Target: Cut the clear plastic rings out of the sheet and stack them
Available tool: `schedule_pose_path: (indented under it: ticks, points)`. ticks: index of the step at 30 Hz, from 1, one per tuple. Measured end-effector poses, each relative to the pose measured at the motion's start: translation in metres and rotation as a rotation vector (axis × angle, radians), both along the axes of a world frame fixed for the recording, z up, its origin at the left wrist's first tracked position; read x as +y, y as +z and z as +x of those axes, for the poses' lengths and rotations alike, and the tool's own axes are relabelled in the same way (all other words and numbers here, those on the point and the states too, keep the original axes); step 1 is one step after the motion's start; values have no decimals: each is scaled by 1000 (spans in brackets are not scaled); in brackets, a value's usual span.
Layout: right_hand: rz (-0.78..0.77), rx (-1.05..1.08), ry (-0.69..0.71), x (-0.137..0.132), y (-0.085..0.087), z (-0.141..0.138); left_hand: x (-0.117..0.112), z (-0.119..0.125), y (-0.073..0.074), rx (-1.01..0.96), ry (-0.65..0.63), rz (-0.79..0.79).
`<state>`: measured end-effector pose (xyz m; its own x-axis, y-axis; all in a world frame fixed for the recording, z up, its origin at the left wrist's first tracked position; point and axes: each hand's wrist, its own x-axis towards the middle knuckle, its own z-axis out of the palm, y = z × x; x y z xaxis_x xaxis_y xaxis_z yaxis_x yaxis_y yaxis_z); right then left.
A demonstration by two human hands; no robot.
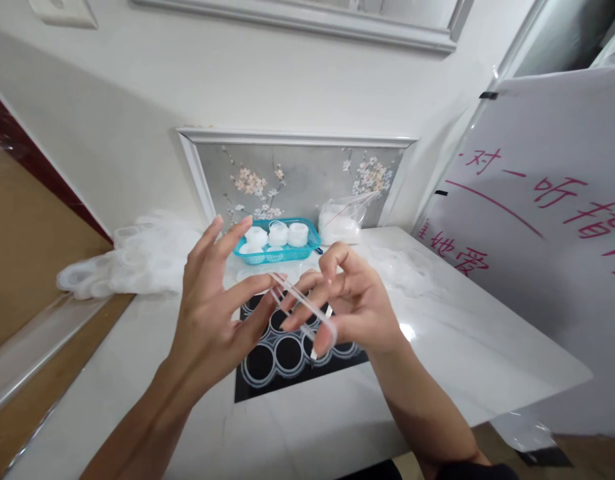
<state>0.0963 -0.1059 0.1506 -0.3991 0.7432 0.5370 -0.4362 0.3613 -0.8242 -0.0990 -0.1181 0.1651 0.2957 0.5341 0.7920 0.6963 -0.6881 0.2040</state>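
Observation:
A thin translucent white band [307,308] forms a loop stretched between my two hands above the mat. My left hand [212,300] holds its far end at the index finger and thumb, with other fingers raised. My right hand [357,297] has the near end looped about its thumb, its other fingers bent beside the band. Below them on the table lies a black mat [289,353] printed with white-outlined circles; my hands cover part of it. A small white piece [314,355] shows under my right thumb, too hidden to name.
Behind my hands, a teal basket [311,248] holds several white rolls [298,234]. A clear bag [341,220] of white material stands beside it. White looped bundles [142,257] lie left, and translucent strands [405,270] right. A handwritten board [537,280] borders the white table [467,347].

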Motion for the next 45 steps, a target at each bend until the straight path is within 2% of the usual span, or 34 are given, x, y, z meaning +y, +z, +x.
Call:
schedule_pose_path:
  ticks: [4,8,12,15,17,19,22,24,26,28,31,32,34,36,38,41,45]
  points:
    - [73,-151,32,-6,3,7,-1,-2,1,6,-42,71]
    - [201,-234,-34,-6,0,8,-2,-1,1,-23,-81,52]
    - [321,-283,-91,-4,-5,6,-1,0,0,-38,-91,46]
    - [325,-246,-112,-6,-6,4,1,-1,1,-11,-90,21]
    - [229,-140,-143,-4,-6,0,1,-2,2,41,-84,3]
    - [46,31,-210,2,-8,-8,0,-2,4,160,-119,-86]
    - [-295,277,-304,21,-19,-23,2,-1,2,402,-181,-398]
    - [-500,337,-260,38,-31,-34,7,0,-4,531,-79,-567]
    - [-636,324,-166,57,-43,-42,18,-1,-11,601,43,-647]
    - [-668,309,-148,80,-54,-47,29,-4,-18,611,65,-719]
    - [-556,288,-356,131,-63,-48,38,-11,-21,600,25,-855]
    - [-501,219,-439,152,-64,-48,38,-13,-20,594,31,-880]
    - [-387,-157,-542,194,-66,-50,36,-18,-16,562,25,-911]
    - [-284,-619,-556,230,-70,-56,33,-23,-12,503,-7,-932]
    - [-222,-907,-519,257,-76,-65,31,-29,-10,444,-35,-935]
    - [-174,-1031,-449,277,-86,-80,30,-39,-8,394,-2,-924]
    - [-71,-1071,-357,282,-96,-94,29,-46,-4,369,26,-898]
